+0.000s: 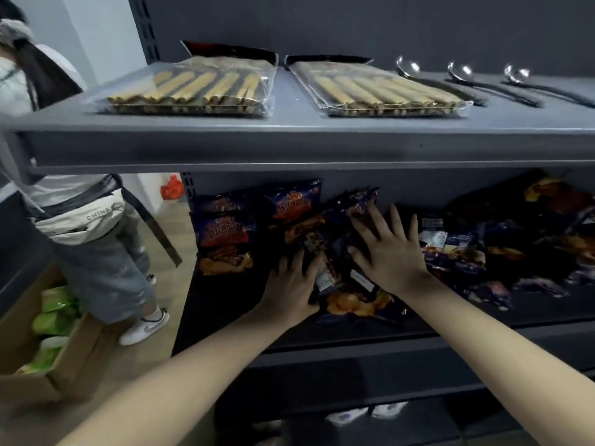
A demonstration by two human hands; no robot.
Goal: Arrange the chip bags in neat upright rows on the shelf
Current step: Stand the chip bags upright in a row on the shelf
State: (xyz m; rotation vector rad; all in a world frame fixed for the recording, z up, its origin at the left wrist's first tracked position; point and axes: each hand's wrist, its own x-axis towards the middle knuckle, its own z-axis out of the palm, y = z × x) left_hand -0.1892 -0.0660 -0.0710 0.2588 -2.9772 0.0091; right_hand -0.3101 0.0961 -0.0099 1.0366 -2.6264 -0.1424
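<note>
Head view, nearest first: two bare forearms reach forward from the bottom edge, and below them a pair of pale shoes [367, 413] shows on the floor. At the lower left stands an open cardboard box [74, 358] holding green bags [54, 317].

Both hands are on a tilted chip bag [351, 304] near the front of the lower shelf [483, 336]. The right hand [391, 255] lies spread on it, fingers straight and wide apart, pressing its dark face. The left hand [289, 288] sits against the bag's left edge, its fingertips lost in shadow, so I cannot tell whether it grips or only rests there. White labels on the bag are too blurred to read.

Left of the hands, upright bags [225, 239] stand in rows facing out, dark blue with orange lettering that cannot be read. To the right, a loose pile of bags [483, 252] lies flat and overlapping, some showing white back labels.

Beside the shelving a person [96, 268] in jeans and white trainers wears a pale waist bag [83, 220] printed "CHINA".

On the upper shelf [289, 146] lie two clear packs of tan sticks [190, 88], side by side, and at the right three metal ladles [434, 82] in a row.
</note>
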